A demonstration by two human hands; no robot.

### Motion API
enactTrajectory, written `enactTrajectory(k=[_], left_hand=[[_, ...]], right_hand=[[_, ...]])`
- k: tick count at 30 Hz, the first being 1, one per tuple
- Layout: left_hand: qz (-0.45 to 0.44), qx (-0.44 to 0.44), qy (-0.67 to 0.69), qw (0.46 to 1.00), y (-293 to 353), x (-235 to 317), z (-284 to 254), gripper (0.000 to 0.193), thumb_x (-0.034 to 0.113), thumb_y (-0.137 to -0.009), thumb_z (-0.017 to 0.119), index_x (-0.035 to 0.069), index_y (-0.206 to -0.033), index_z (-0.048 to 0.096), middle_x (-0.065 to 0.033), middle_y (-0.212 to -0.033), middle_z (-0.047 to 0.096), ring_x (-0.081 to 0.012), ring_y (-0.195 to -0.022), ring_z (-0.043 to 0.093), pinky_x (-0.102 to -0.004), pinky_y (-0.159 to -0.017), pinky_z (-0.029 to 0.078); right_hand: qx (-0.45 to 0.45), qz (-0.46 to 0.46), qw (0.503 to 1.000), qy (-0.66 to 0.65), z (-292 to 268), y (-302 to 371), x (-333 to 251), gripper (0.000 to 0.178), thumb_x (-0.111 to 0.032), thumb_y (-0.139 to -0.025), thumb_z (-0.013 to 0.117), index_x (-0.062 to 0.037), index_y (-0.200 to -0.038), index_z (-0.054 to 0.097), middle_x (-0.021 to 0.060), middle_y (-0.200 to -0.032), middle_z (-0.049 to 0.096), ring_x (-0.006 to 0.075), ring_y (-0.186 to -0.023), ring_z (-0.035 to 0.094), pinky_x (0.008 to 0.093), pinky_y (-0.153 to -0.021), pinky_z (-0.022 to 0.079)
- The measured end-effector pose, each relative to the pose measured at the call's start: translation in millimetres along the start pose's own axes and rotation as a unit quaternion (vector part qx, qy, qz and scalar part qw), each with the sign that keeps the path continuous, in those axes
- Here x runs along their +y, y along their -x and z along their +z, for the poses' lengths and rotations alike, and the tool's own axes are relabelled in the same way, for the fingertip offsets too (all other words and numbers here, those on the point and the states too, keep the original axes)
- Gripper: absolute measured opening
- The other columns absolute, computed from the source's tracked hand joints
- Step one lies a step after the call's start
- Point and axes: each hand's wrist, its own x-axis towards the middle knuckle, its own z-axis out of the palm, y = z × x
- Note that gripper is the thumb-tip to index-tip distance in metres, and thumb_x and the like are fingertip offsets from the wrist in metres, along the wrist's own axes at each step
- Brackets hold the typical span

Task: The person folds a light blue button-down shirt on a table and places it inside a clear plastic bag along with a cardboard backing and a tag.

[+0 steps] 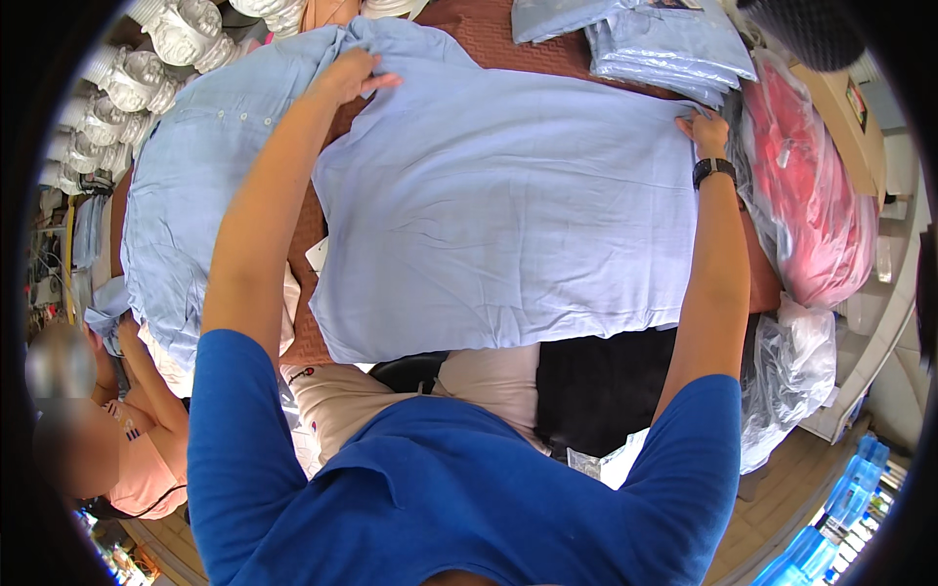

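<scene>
A light blue shirt (508,215) lies spread on the brown-covered table (311,230) before me, its long side running left to right. At its far right corner my right hand (705,129), with a black watch on the wrist, is closed on the fabric edge. My left hand (350,78) reaches over the far left end of the shirt, fingers stretched out, close to the cloth; whether it presses on it I cannot tell. Left of that arm lies another light blue shirt (220,166) with a row of buttons. A white tag (317,256) pokes out beside the spread shirt's left edge.
Bagged folded blue shirts (664,49) are stacked at the far right. A red garment in clear plastic (811,186) and a cardboard box (848,117) stand on the right. White ornate pieces (132,83) line the far left. Another person (137,430) handles blue cloth at left.
</scene>
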Motion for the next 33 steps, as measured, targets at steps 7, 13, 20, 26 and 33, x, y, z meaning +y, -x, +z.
enactTrajectory(k=[7,13,20,26,33], left_hand=[[0.092,0.054,-0.065,0.992,-27,34,-4,0.028,0.016,-0.101,0.056,-0.002,-0.122,0.053,-0.0104,-0.107,0.060,-0.0264,-0.097,0.067,-0.0318,-0.082,0.059],[0.339,0.121,-0.242,0.901,6,-5,5,0.030,0.016,-0.098,0.059,0.000,-0.123,0.055,-0.0121,-0.108,0.062,-0.0258,-0.097,0.066,-0.0347,-0.082,0.057],[0.234,-0.003,-0.366,0.901,173,-107,-117,0.024,0.020,-0.090,0.072,0.001,-0.100,0.062,-0.0124,-0.084,0.067,-0.0230,-0.076,0.064,-0.0355,-0.072,0.050],[0.038,-0.067,-0.292,0.953,230,-137,-120,0.026,0.021,-0.087,0.076,0.000,-0.091,0.061,-0.0106,-0.070,0.064,-0.0229,-0.064,0.062,-0.0355,-0.061,0.049],[0.375,0.320,-0.484,0.723,237,-103,-122,0.030,0.007,-0.087,0.070,0.003,-0.114,0.058,-0.0171,-0.098,0.066,-0.0383,-0.096,0.063,-0.0438,-0.079,0.051]], right_hand=[[0.004,-0.038,0.995,-0.094,28,-2,-20,0.050,-0.001,-0.090,0.065,0.0141,-0.134,0.046,0.0201,-0.111,0.068,0.0224,-0.090,0.073,0.0291,-0.072,0.061],[-0.033,-0.261,0.965,-0.005,12,-13,19,0.057,-0.023,-0.084,0.081,0.0070,-0.126,0.056,0.0161,-0.114,0.064,0.0248,-0.098,0.066,0.0362,-0.089,0.053],[-0.017,-0.398,0.865,0.306,-78,156,43,0.050,-0.015,-0.085,0.075,-0.0013,-0.128,0.053,0.0243,-0.123,0.056,0.0411,-0.115,0.052,0.0473,-0.097,0.045],[0.024,-0.183,0.857,0.481,-70,278,58,0.053,-0.046,-0.095,0.061,-0.0163,-0.137,0.051,0.0230,-0.139,0.043,0.0455,-0.124,0.043,0.0587,-0.098,0.041],[0.085,-0.225,0.837,0.492,-56,281,102,0.058,-0.056,-0.100,0.046,-0.0217,-0.147,0.043,0.0200,-0.150,0.038,0.0448,-0.133,0.036,0.0616,-0.107,0.031]])
